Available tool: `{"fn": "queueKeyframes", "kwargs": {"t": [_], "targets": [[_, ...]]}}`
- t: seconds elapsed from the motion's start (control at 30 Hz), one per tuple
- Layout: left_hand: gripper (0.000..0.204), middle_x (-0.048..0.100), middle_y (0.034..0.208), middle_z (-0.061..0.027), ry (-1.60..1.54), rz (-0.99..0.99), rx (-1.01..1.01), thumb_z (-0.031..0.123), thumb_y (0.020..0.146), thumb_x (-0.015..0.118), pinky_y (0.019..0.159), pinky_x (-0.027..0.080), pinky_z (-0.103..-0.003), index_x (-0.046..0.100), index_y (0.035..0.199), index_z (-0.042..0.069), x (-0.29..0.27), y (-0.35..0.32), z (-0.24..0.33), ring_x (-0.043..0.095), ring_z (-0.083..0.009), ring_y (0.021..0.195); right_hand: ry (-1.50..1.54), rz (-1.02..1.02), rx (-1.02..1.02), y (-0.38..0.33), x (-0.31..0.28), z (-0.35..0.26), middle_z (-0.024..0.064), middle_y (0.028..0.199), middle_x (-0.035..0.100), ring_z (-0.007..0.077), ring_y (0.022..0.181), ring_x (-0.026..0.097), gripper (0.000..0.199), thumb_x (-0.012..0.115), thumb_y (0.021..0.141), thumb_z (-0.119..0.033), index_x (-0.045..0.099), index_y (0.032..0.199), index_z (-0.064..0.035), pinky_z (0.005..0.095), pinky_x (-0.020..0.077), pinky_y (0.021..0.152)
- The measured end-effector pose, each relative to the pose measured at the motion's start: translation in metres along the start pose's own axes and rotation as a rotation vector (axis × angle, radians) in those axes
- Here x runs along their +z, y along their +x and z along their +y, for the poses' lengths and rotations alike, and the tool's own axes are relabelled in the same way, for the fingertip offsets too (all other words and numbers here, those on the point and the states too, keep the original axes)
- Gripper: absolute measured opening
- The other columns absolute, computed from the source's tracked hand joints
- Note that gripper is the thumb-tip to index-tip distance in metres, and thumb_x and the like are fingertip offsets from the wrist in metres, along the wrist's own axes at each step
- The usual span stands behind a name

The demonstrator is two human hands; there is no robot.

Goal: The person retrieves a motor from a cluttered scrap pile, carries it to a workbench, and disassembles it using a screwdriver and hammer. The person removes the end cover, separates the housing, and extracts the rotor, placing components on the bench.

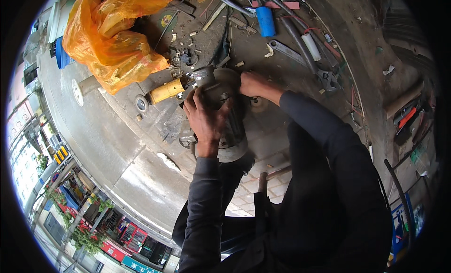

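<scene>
Mostly mid-step: both hands worked on grey electric motor (pixel 225 127) lying on concrete floor (pixel 117 146). Left hand (pixel 205 117) clamped over housing top, steadying it. Right hand (pixel 252 83) closed on far end; what it gripped, couldn't tell. Next move likely needed firm hold against rolling. Yellow handle (pixel 167 90) touched motor's left; orange bag (pixel 112 42), wrench (pixel 307 61) crowded far side; bare floor lay left.

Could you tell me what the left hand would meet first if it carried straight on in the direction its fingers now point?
The left hand rests on the grey motor housing, fingers pointing up-picture. Going on, it would likely meet the metal end fitting first; depth is unclear.
</scene>
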State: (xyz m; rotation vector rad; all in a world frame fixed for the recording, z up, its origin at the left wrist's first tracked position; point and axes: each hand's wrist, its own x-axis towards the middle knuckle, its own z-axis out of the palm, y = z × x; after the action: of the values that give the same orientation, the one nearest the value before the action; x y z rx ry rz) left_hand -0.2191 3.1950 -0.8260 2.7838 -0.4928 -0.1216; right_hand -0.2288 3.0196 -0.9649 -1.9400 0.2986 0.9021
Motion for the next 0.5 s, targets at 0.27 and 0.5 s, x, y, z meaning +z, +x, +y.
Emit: {"fn": "queueKeyframes", "kwargs": {"t": [0.27,0.5], "targets": [[0.087,0.051,0.133,-0.0229,-0.114,0.018,0.006,0.038,0.069,0.094,0.105,0.045,-0.051,0.054,0.139,0.006,-0.005,-0.003,-0.011,0.051,-0.0418,0.123,0.171,-0.013,0.01,0.019,0.006,0.013,0.0273,0.096,0.073,0.0397,0.088,0.073,0.049,0.079,0.075,-0.027,0.069,0.107,0.009,0.0471,0.056,0.077],[0.107,0.036,0.146,-0.0282,-0.13,0.058,-0.165,0.038,0.068,0.096,0.114,0.039,-0.05,0.039,0.155,0.009,-0.015,-0.037,-0.021,0.04,-0.0434,0.138,0.285,-0.032,-0.135,-0.008,0.007,0.012,0.0151,0.061,0.066,0.0267,0.048,0.067,0.033,0.074,0.084,-0.022,0.064,0.096,0.0078,0.042,0.052,0.049]]}}
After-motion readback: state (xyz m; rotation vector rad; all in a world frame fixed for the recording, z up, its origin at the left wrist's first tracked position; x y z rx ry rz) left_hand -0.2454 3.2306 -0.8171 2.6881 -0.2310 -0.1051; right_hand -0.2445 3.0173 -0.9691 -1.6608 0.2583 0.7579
